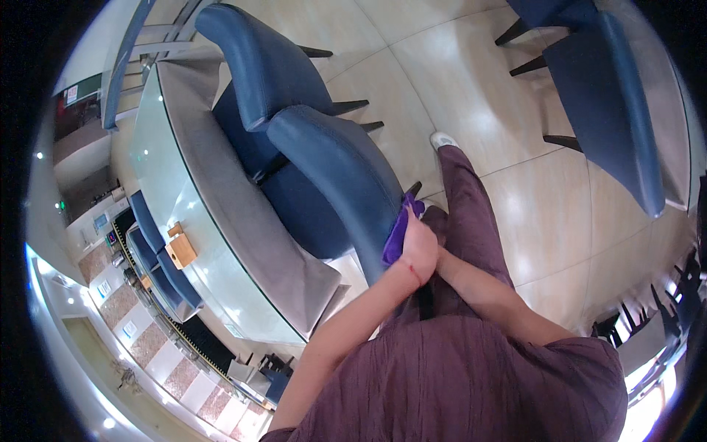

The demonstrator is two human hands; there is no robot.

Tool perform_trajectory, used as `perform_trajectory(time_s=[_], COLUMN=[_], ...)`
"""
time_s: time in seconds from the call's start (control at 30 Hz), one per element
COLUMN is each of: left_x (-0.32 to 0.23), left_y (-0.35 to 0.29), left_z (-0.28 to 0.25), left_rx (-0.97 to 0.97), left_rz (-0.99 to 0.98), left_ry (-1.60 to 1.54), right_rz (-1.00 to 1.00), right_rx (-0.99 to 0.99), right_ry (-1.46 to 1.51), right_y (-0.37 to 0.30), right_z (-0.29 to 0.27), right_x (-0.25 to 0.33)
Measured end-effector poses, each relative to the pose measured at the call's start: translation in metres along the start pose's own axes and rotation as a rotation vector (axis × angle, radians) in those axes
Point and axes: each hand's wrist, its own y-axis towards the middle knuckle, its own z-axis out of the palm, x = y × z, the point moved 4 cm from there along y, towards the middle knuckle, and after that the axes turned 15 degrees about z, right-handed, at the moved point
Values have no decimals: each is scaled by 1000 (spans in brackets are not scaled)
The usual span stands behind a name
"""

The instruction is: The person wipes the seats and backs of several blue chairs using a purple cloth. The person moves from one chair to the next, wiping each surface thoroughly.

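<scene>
Fingers (411,225) (left hand (420,250)) press purple cloth (398,232) onto chair back (346,184).

Below my rig I log: floor (471,96) of large glossy cream tiles with thin dark joints, catching soft glare. Long glass-topped table (158,184) with a grey runner (243,214) along its near edge. Small wooden box (181,250) toward the table's far edge. Dark-legged blue upholstered chair (626,96) standing well apart, upper right. Bright daylight at lower right rim.
</scene>
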Motion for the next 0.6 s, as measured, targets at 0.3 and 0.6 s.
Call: perform_trajectory(time_s=[0.3,0.6], left_x=[-53,32], left_y=[-112,-97], left_z=[100,55], left_rx=[-1079,-1358], left_rz=[-216,-409], left_ry=[-240,-170], right_rz=[-141,-670], right_rx=[-19,208], right_ry=[237,-84], right_y=[-76,-60], right_z=[40,81], right_x=[50,183])
